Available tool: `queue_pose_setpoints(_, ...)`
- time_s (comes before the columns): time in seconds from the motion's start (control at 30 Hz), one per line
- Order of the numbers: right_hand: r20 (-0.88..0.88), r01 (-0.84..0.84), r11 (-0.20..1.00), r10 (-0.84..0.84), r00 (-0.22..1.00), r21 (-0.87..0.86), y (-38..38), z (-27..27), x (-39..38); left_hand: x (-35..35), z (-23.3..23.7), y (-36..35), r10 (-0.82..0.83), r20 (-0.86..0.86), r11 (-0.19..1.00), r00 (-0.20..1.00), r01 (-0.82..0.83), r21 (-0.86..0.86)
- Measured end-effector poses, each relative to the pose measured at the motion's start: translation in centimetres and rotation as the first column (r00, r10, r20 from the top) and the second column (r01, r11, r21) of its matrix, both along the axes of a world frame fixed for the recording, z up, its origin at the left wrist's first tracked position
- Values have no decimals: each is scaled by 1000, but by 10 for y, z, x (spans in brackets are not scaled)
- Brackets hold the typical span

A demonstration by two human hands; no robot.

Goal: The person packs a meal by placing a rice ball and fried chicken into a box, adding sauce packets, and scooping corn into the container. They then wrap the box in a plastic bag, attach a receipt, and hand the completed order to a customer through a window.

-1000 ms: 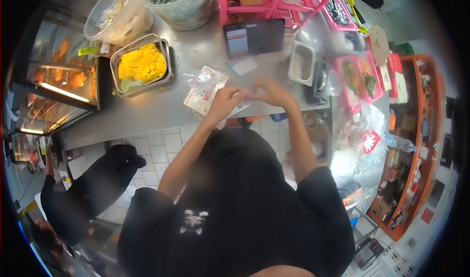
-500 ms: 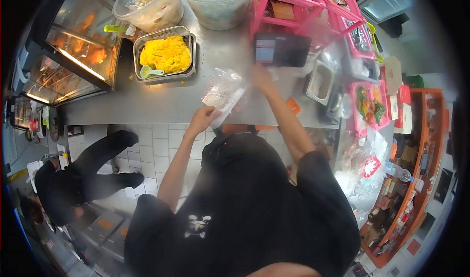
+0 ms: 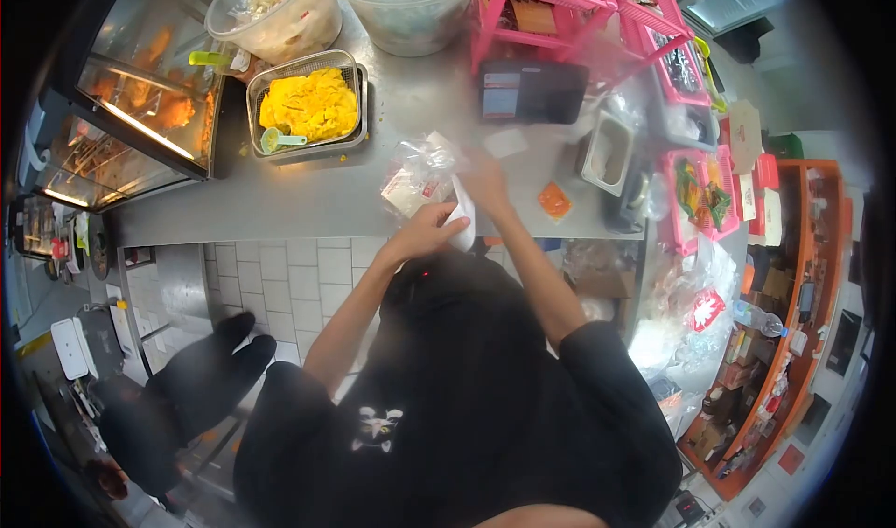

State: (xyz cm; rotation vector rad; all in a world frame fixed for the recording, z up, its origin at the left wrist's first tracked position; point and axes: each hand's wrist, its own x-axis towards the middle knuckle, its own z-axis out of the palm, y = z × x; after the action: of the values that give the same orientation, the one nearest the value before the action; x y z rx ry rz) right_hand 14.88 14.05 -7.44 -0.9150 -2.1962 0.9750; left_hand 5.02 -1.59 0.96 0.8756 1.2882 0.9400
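Near the front edge of the steel counter, my left hand point(image 3: 425, 232) is closed around a white paper piece point(image 3: 464, 222), whose exact kind I cannot make out. My right hand point(image 3: 485, 185) is just above the paper's upper end; its fingers are blurred, and whether they grip anything does not show. Behind the left hand lies a clear plastic bag point(image 3: 420, 169) with red print and something pale inside. A small orange packet point(image 3: 553, 201) rests on the counter to the right, and a white slip point(image 3: 505, 143) lies beyond my right hand.
On the counter point(image 3: 308, 197) stand a basket of yellow food point(image 3: 310, 105), two large tubs point(image 3: 411, 24), a dark tablet point(image 3: 532, 92), a steel container point(image 3: 609, 155) and pink racks point(image 3: 551, 48). A heated display point(image 3: 149, 108) is at left. Another person point(image 3: 177, 397) stands at lower left.
My left hand has moved right with the white paper, which is now more upright. My right hand has drawn back from near the tablet toward the paper, uncovering the white slip and orange packet.
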Motion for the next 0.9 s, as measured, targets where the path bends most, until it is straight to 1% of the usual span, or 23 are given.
queue_pose_setpoints(0.03, 195, 34, 999, -34, 980, -1, -6, 10, -4, -6, -3, -4, -3, -4, 1000, 1000, 3, 0)
queue_pose_setpoints(0.07, 381, 69, 998, -65, 922, 3, -11, 16, -7, -16, -7, -11, -103, -158, 992, 982, 90, -85)
queue_pose_setpoints(0.1, 374, 109, 994, -106, 921, 14, -15, 10, -8, -27, -12, -18, -210, -299, 971, 931, 161, -179)
queue_pose_setpoints(0.13, 371, 114, 993, -111, 922, 14, -17, 7, -8, -38, -26, -31, -214, -302, 970, 929, 165, -179)
queue_pose_setpoints(0.2, 334, 151, 988, -148, 931, 18, -18, 3, -9, -61, -61, -59, -27, -286, 999, 958, 16, -43)
queue_pose_setpoints(0.23, 333, 158, 987, -155, 930, 17, -14, -6, -8, -71, -71, -65, -34, -288, 999, 957, 23, -44)
queue_pose_setpoints(0.3, 265, -34, 997, 14, 964, 72, -5, -17, 0, -84, -79, -72, 44, -551, 998, 833, -16, 55)
queue_pose_setpoints(0.33, 264, -24, 997, 4, 965, 71, -1, -14, 3, -88, -79, -69, 35, -553, 998, 833, -6, 55)
queue_pose_setpoints(0.37, 107, 134, 990, -137, 985, 35, 3, -11, 10, -90, -80, -67, 51, -508, 999, 860, -39, 35)
queue_pose_setpoints(0.4, -42, 290, 957, -291, 956, -21, 9, 2, 21, -90, -79, -63, 63, -459, 998, 886, -63, 14)
queue_pose_setpoints(0.43, -58, 359, 933, -357, 932, 28, 19, 25, 45, -89, -80, -56, 42, -451, 999, 892, -36, 21)
queue_pose_setpoints(0.47, -71, 429, 900, -424, 903, 75, 29, 49, 79, -87, -83, -52, 23, -357, 998, 934, -42, -46)
queue_pose_setpoints(0.5, -87, 506, 827, -501, 861, 244, 41, 61, 116, -81, -84, -51, 1, -260, 992, 966, -35, -125)
queue_pose_setpoints(0.53, 4, 558, 712, -618, 786, 426, 52, 74, 156, -73, -95, -51, -39, -249, 992, 968, 7, -129)
queue_pose_setpoints(0.6, 154, 649, 520, -831, 534, 556, 67, 95, 222, -57, -126, -44, 114, -198, 992, 974, -101, 74)
queue_pose_setpoints(0.63, 147, 661, 497, -846, 512, 562, 82, 79, 263, -53, -131, -37, 90, -194, 994, 977, -75, 83)
queue_pose_setpoints(0.67, 347, 681, 614, -789, 508, 399, 101, 45, 306, -47, -134, -33, 86, -281, 996, 956, -79, 36)
queue_pose_setpoints(0.7, 522, 697, 687, -680, 515, 207, 108, 27, 330, -40, -135, -31, 83, -367, 996, 926, -93, -9)
queue_pose_setpoints(0.73, 520, 705, 677, -689, 505, 212, 103, 39, 327, -31, -125, -25, 73, -365, 997, 928, -80, -4)
queue_pose_setpoints(0.77, 537, 807, 559, -629, 562, -191, 101, 50, 322, -22, -114, -21, 108, -379, 994, 919, -111, 14)
queue_pose_setpoints(0.8, 515, 760, 336, -578, 633, -557, 102, 57, 317, -18, -107, -18, 145, -394, 989, 907, -144, 34)
queue_pose_setpoints(0.83, 510, 759, 338, -582, 633, -557, 105, 53, 320, -19, -110, -17, 146, -396, 989, 907, -141, 40)
queue_pose_setpoints(0.9, 372, 644, 281, -627, 685, -711, 107, 35, 326, -21, -121, -17, 81, -468, 996, 880, -93, -1)
